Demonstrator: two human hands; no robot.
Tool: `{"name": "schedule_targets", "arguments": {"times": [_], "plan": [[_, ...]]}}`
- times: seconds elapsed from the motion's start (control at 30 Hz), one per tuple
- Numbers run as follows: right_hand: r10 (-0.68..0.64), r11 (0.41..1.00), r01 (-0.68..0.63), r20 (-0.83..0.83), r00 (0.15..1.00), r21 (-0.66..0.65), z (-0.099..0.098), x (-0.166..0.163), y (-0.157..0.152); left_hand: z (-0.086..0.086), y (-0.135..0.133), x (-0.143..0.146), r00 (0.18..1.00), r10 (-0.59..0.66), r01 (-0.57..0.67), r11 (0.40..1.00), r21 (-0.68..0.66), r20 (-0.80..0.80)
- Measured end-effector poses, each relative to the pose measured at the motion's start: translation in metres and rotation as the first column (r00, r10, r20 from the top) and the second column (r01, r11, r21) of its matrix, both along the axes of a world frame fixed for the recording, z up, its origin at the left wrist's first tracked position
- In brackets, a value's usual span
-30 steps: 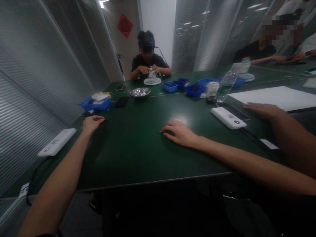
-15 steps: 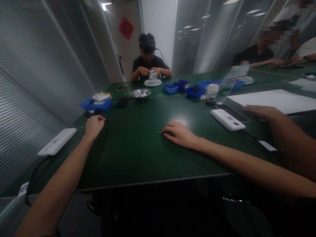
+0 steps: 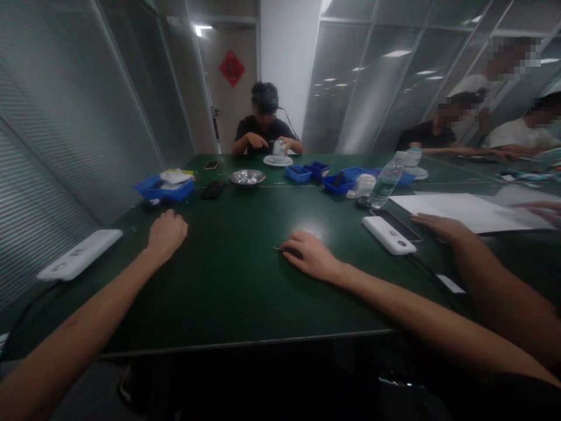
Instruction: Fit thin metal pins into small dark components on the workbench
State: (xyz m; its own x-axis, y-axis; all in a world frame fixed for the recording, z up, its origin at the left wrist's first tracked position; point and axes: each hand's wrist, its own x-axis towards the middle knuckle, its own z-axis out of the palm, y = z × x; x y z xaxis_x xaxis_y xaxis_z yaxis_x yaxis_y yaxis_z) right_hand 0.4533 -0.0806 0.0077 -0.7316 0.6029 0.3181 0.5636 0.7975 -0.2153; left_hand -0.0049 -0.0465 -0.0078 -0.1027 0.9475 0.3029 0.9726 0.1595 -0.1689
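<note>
On the green worktop [image 3: 236, 298], the right hand [image 3: 309, 260] bends its fingers over a thin metal pin [image 3: 277, 249], only the tip showing; I cannot tell whether they grip it. The left hand [image 3: 167, 234] is curled into a fist, contents hidden. A pin this slim, lying flat, likely needs a careful fingertip pinch.

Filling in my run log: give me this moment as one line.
left hand: fisted on green table, contents unseen | right hand: palm down, fingers at thin pin | nearby: white power bank, co-worker's hand
</note>
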Motion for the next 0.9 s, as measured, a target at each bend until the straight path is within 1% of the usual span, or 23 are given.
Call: {"name": "schedule_targets", "arguments": {"times": [0.1, 0.27, 0.37, 0.57, 0.77, 0.9], "plan": [[-0.003, 1.000, 0.003, 0.013, 1.000, -0.002, -0.001, -0.001, 0.000, 0.001, 0.001, -0.002, 1.000, -0.009, 0.009, 1.000, 0.006, 0.003], [-0.014, 1.000, 0.014, 0.010, 1.000, -0.002, -0.002, -0.002, 0.000, 0.012, -0.004, 0.006, 1.000, -0.024, 0.024, 1.000, 0.010, -0.019], [-0.014, 1.000, 0.014, 0.007, 1.000, -0.002, -0.001, -0.002, 0.000, 0.014, -0.006, 0.007, 0.999, -0.021, 0.022, 1.000, 0.014, -0.033], [-0.005, 1.000, 0.005, -0.013, 1.000, 0.004, 0.002, -0.001, -0.003, 0.013, -0.005, 0.001, 0.998, -0.054, 0.055, 0.998, 0.027, -0.010], [-0.013, 1.000, 0.013, 0.005, 1.000, 0.016, 0.003, -0.002, -0.004, 0.012, -0.006, 0.001, 0.999, -0.028, 0.028, 0.999, 0.044, -0.017], [-0.037, 0.999, 0.037, -0.008, 0.999, 0.009, 0.003, -0.002, -0.006, 0.009, -0.004, -0.002, 0.998, 0.009, -0.012, 0.998, 0.061, 0.055]]}}
